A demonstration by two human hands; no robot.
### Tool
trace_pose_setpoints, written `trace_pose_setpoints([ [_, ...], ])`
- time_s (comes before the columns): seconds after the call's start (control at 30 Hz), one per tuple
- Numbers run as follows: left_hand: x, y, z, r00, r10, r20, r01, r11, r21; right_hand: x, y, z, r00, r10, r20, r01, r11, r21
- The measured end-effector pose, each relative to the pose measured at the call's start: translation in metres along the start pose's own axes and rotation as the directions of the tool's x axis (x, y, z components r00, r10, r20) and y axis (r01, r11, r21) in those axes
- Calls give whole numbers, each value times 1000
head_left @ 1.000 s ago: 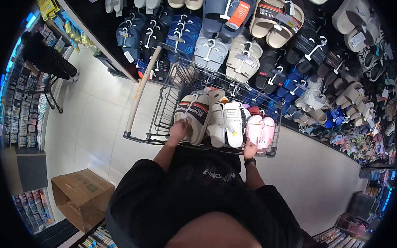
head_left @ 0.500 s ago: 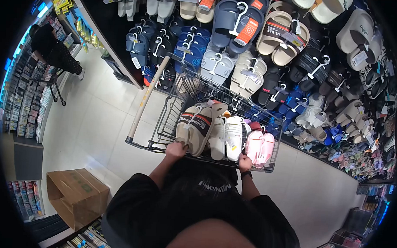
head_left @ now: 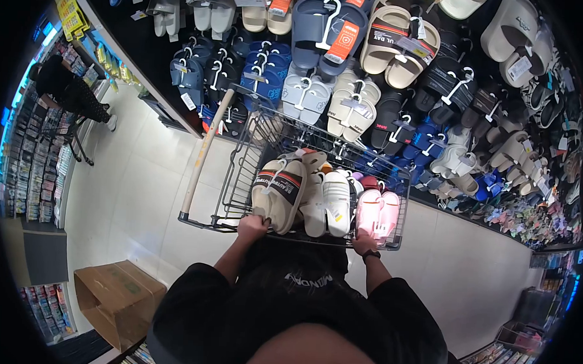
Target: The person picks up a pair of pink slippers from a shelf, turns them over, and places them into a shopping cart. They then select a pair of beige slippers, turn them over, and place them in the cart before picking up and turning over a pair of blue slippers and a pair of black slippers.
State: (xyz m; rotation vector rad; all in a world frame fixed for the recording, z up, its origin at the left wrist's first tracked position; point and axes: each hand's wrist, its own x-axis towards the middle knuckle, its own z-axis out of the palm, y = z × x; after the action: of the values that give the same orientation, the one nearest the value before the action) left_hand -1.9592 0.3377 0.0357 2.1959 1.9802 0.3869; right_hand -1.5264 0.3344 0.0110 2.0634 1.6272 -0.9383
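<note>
A wire shopping cart (head_left: 233, 196) stands sideways in front of me, its handle at the left. My left hand (head_left: 252, 227) is closed on the near rim, right beside a pair of beige slippers (head_left: 283, 191) with black bands. Farther right, my right hand (head_left: 364, 243) is closed around the same rim, just below a pair of pink slippers (head_left: 377, 209). White slippers (head_left: 336, 203) lie between the two pairs. More footwear sits behind them, partly hidden. The fingertips of both hands are partly out of sight at the rim.
Beyond the cart rises a rack of hanging slippers (head_left: 399, 41). An open cardboard box (head_left: 122, 298) rests on the floor (head_left: 130, 195) at lower left. Another person (head_left: 67, 91) stands with a cart by the shelves at far left.
The cart and my left hand appear slightly farther left. My right hand has shifted a little right and down along the rim, nearer the pink slippers. The slipper rack has shifted left in view.
</note>
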Motion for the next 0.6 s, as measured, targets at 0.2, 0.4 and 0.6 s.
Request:
trace_pose_setpoints([
  [0.2,19,21,-37,837,-148,526,133,989,67,-7,0,-5,999,-43,15,43,999,24],
  [0.4,27,34,-45,704,-88,705,44,996,79,-2,12,20,997,15,-74,-12,999,38],
  [0.6,28,47,-43,637,-160,754,55,985,163,-11,20,19,999,32,14,-32,999,15],
])
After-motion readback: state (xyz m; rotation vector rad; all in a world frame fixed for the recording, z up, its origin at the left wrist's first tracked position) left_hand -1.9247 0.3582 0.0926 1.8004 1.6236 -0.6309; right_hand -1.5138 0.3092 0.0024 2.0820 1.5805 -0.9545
